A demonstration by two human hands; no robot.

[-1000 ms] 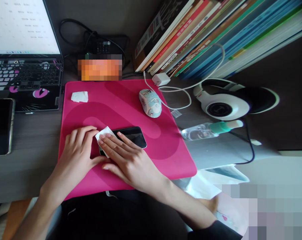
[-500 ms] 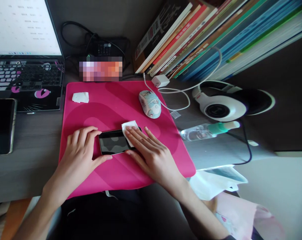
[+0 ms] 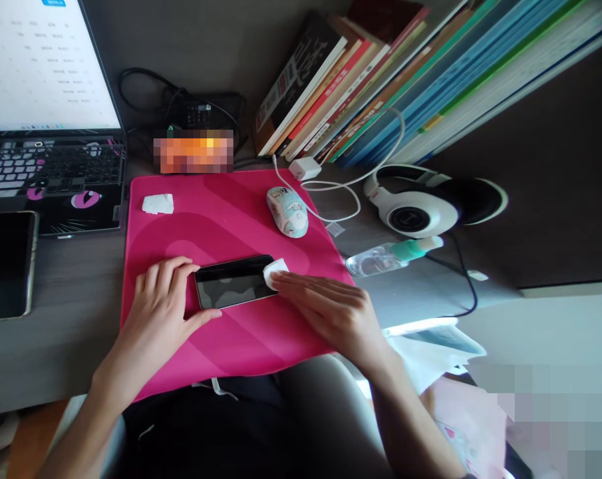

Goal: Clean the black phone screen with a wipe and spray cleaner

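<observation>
A black phone [image 3: 233, 285] lies face up on the pink mat [image 3: 205, 213]. My left hand [image 3: 163, 303] grips its left end, thumb on the lower edge and fingers at the upper corner. At the phone's right end, my right hand [image 3: 330, 309] has its fingers pressed together on a small white wipe [image 3: 275, 271], which touches the screen's edge. Another folded white piece [image 3: 157, 203] rests on the mat at the upper left.
A laptop [image 3: 51, 173] and a second phone [image 3: 7, 265] are at the left. Beyond the mat stand books [image 3: 330, 86]. To the right are a mouse [image 3: 287, 211], headphones [image 3: 420, 206], a white cable and a spray bottle [image 3: 385, 258].
My right hand has slid right along the phone with the wipe, uncovering more of the screen, and has turned onto its side. My left hand keeps its hold. The view has shifted slightly.
</observation>
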